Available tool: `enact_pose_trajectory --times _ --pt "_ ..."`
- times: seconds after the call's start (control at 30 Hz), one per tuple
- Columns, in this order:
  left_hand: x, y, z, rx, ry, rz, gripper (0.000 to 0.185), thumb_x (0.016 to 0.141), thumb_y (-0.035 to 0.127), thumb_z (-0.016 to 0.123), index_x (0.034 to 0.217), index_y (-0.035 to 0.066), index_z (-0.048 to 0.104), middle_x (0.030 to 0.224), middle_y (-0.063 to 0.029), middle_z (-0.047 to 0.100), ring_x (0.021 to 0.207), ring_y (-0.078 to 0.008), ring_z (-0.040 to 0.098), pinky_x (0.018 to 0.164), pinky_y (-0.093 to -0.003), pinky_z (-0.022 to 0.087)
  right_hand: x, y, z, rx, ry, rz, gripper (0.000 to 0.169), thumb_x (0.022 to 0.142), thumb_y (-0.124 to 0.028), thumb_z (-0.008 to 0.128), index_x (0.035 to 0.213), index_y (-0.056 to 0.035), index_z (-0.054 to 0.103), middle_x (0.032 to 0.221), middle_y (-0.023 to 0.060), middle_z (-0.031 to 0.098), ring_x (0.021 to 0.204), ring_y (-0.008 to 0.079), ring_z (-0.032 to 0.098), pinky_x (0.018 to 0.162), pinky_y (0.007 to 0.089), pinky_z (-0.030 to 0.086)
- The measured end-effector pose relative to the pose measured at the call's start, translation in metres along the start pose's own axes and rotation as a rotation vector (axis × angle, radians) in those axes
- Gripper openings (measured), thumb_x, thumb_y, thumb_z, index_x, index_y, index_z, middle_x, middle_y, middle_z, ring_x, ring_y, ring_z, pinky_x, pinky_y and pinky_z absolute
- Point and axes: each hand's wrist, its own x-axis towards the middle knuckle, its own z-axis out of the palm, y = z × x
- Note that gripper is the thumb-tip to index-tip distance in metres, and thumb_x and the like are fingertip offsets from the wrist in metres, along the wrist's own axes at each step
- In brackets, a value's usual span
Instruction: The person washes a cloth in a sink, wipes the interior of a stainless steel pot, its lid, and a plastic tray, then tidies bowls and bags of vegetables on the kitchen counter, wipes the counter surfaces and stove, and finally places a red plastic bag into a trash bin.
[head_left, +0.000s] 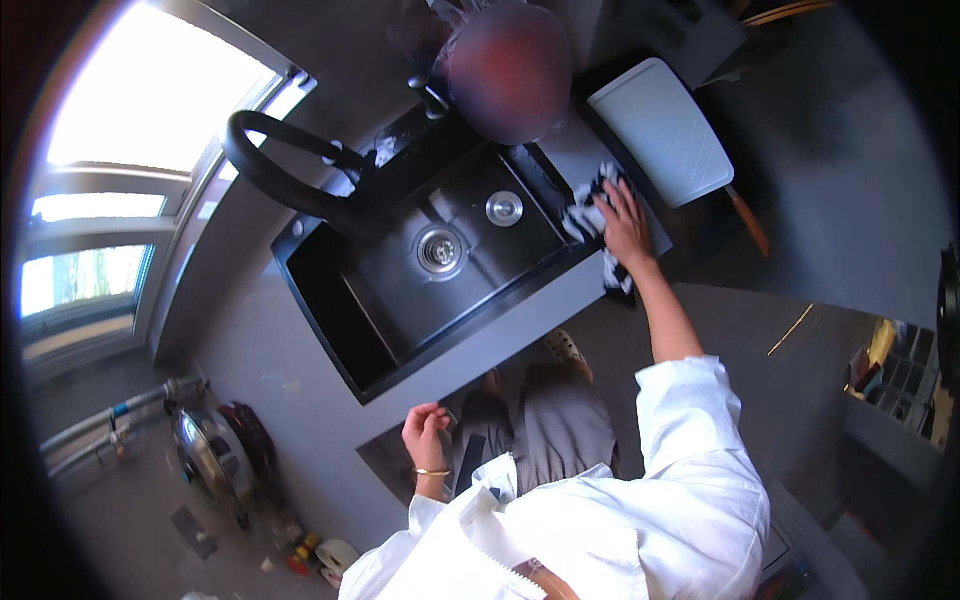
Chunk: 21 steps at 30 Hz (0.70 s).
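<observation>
My right hand (627, 225) presses a black-and-white cloth (585, 218) onto the light grey counter (559, 161) just right of the sink. Part of that cloth hangs over the front edge, and my fingers lie spread across its top. The black sink (390, 311) has a metal drain strainer (441, 253) and a smaller round metal fitting (504, 208) in its basin. My left hand (426, 429), with a gold bangle at the wrist, is held by the counter's front edge. Its fingers are loosely curled, and nothing shows clearly in them.
A black curved faucet (262, 172) arches over the sink's left side. Right of the cloth lies a white cutting board (664, 135), with a wooden handle (750, 221) sticking out beside it. A round blurred reddish object (510, 71) stands behind the sink. An open drawer (896, 382) juts out at right.
</observation>
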Motion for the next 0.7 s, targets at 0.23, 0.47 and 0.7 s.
enact_pose_trajectory --times 0.23,0.47,0.7 --pt "-0.047 -0.005 0.092 -0.214 -0.053 0.024 0.011 0.085 0.001 0.049 0.091 0.001 0.058 0.081 -0.007 0.062 0.068 -0.013 0.06 0.063 -0.0231 0.049 0.042 0.012 0.034 0.067 0.106 -0.099 0.036 0.074 -0.002 0.049 0.105 -0.0176 0.061 0.128 0.002 0.045 0.124 0.0273 0.035 0.097 0.0446 0.032" --pt "-0.103 -0.031 0.066 -0.074 0.28 0.081 0.013 0.085 -0.001 0.047 0.091 0.001 0.058 0.08 -0.0066 0.061 0.068 -0.012 0.059 0.065 -0.0227 0.049 -0.077 -0.021 -0.033 0.115 0.013 -0.097 0.042 0.07 0.005 0.049 0.106 -0.0142 0.061 0.128 0.0053 0.046 0.124 0.0293 0.037 0.097 0.0454 0.032" --pt "-0.153 -0.071 0.056 -0.207 0.48 -0.002 0.013 0.085 -0.002 0.048 0.092 0.0 0.058 0.081 -0.0067 0.061 0.068 -0.0114 0.059 0.066 -0.0224 0.05 -0.129 -0.159 -0.009 0.2 -0.169 -0.358 0.043 0.072 -0.002 0.051 0.112 -0.0152 0.055 0.133 0.005 0.039 0.129 0.0279 0.028 0.101 0.0499 0.023"
